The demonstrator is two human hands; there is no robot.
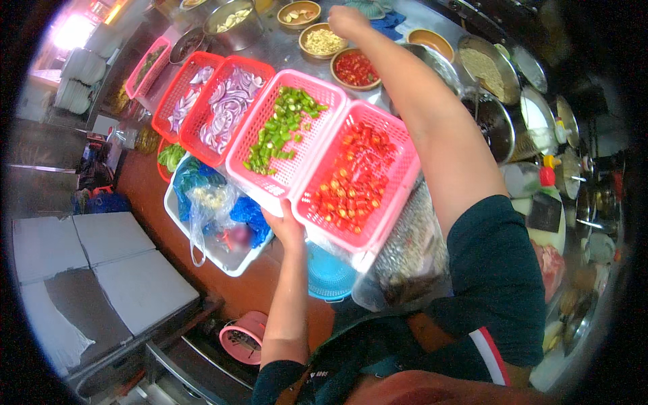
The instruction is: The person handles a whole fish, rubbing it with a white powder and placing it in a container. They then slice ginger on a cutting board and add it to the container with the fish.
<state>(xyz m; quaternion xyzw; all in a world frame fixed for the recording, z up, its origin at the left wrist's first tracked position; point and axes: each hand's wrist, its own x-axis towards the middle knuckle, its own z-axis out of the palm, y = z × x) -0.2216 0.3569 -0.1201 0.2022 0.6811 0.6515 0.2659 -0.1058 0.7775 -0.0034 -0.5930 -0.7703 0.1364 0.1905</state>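
My left hand (286, 223) is at the near edge of the pink plastic baskets, where two of them meet; its fingers are partly hidden under the rims. One pink basket (412, 152) holds cut red chillies (354, 182), the other cut green chillies (283, 129). Beyond them, my right hand (348, 23) reaches over the counter, closed, beside a bowl of chopped garlic (323, 42); what it may hold cannot be seen. A bowl of chopped red chilli (356, 69) sits below my right forearm. Sliced red onion (228, 109) lies in a red basket (195, 136).
Left of my left hand, a white tub (230, 272) holds plastic bags. A blue basket (330, 273) and a pink bucket (243, 349) are lower down. White cartons (142, 283) stand at left. Metal bowls and pans (488, 68) crowd the right, near a bottle with a red cap (548, 176).
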